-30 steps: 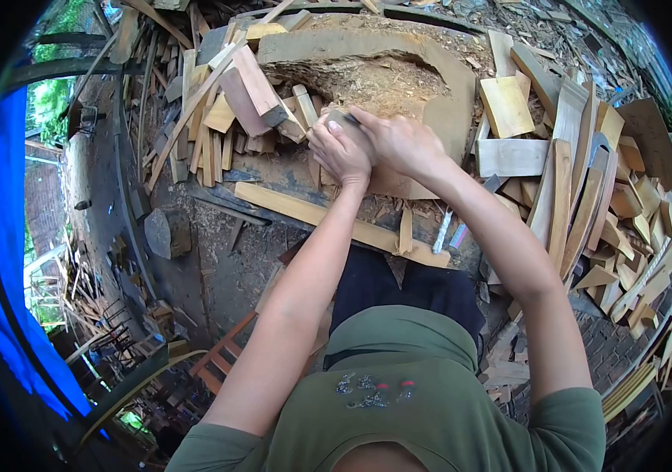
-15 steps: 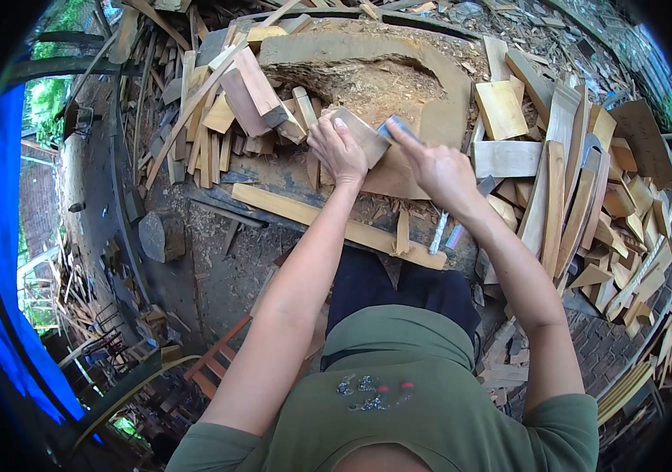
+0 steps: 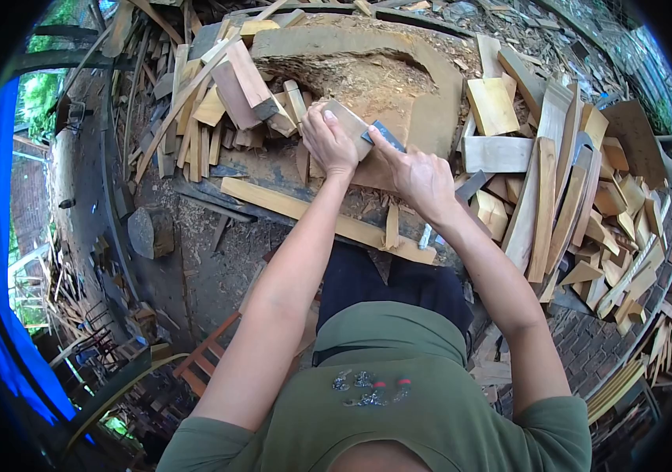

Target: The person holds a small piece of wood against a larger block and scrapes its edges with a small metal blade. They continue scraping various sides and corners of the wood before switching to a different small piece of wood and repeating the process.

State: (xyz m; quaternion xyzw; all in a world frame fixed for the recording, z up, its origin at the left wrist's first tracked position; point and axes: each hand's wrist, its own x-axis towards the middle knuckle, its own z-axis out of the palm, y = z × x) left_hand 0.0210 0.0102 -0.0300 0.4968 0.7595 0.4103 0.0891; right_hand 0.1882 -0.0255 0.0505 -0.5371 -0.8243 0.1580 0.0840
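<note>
My left hand (image 3: 329, 141) is closed around a squared wood block (image 3: 345, 119), held at a tilt over the worn work stump. My right hand (image 3: 422, 181) grips a knife whose flat dark blade (image 3: 388, 135) lies at the block's right end. Its index finger stretches along the blade, while the other fingers curl underneath, partly hidden. Below the right wrist, a pale wrapped rod end (image 3: 425, 236) pokes out. A long wooden strip (image 3: 304, 211) lies along the near edge of the bench, with a small wood piece (image 3: 392, 226) across it.
The hollowed stump top (image 3: 438, 94) holds shavings. Wood offcuts (image 3: 243, 86) are heaped at the left, and a larger pile of cut pieces (image 3: 497, 154) stands at the right. A round log piece (image 3: 151, 233) rests on the ground at the left.
The right hand and blade have shifted slightly left and down along the block, and the hand has turned. The left hand still holds the block. The whole view has moved slightly.
</note>
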